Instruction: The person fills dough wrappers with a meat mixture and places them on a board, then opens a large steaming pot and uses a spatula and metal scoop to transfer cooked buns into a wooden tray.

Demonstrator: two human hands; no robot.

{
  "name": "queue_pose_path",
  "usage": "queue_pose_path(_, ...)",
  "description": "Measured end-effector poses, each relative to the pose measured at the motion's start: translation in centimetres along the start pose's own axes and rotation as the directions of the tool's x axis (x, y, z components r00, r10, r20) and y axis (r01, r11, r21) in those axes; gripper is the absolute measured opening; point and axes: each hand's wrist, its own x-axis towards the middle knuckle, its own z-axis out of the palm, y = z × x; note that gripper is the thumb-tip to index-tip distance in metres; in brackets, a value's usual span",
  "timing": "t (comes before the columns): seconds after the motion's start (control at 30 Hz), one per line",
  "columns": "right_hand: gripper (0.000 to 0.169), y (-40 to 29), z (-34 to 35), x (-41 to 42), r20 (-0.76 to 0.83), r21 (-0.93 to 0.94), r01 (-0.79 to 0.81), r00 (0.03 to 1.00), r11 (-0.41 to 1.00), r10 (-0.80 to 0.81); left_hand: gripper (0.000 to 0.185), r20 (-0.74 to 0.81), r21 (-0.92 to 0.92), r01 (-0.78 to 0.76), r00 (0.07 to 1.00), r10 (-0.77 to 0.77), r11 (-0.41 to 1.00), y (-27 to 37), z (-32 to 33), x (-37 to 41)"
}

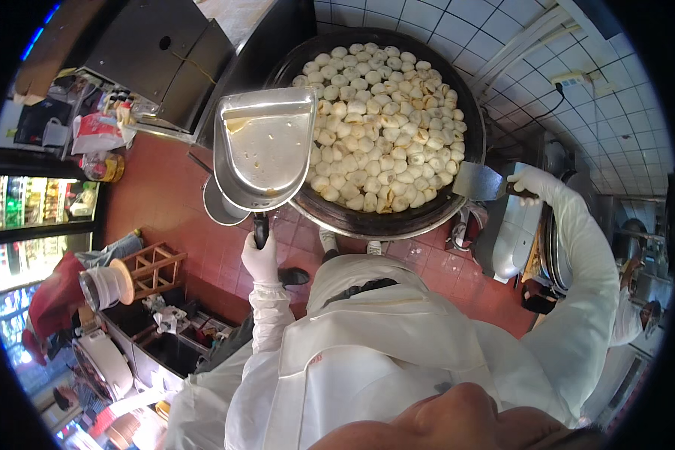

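Observation:
A large round black pan is filled with many pale round pan-fried buns, some browned and some split. My left hand, in a white glove, grips the black handle of a D-shaped metal scoop. The scoop is at the pan's left side and covers part of its rim; a little brownish residue shows inside. My gloved right hand is closed around the dark handle of a wide metal spatula. The spatula's blade overlaps the right rim of the pan, beside the buns.
A metal bucket stands on the red tiled floor, partly behind the scoop. A wooden stool is at left, near a person in red. White tiles line the wall; a power strip hangs there. Another person is far right.

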Motion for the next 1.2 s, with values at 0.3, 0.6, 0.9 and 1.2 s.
queue_pose_path(0.3, 0.049, -8.3, -2.0, 2.5, -0.033, -0.129, -0.271, 0.963, 0.954, 0.269, 0.026, 0.148, 0.088, 0.026, 0.988, -0.039, 0.996, -0.9, -0.8, 3.9)
queue_pose_path(0.6, 0.043, -7.4, -0.5, 5.3, -0.471, -0.072, 0.085, 0.875, 0.994, -0.109, 0.028, 0.205, 0.176, 0.027, 0.977, -0.063, 0.984, -2.0, -2.3, 5.4)
queue_pose_path(0.9, 0.041, -8.2, -4.6, 14.0, -0.583, -0.639, 0.217, 0.489, 0.738, -0.649, 0.027, 0.177, 0.148, 0.147, 0.969, -0.172, 0.978, -2.5, -0.9, 4.0)
queue_pose_path(1.2, 0.030, -16.7, -4.6, 17.2, 0.071, 0.736, 0.173, 0.941, 0.654, -0.330, 0.026, 0.043, 0.061, 0.217, 0.975, -0.220, 0.974, 1.3, 2.8, -1.0)
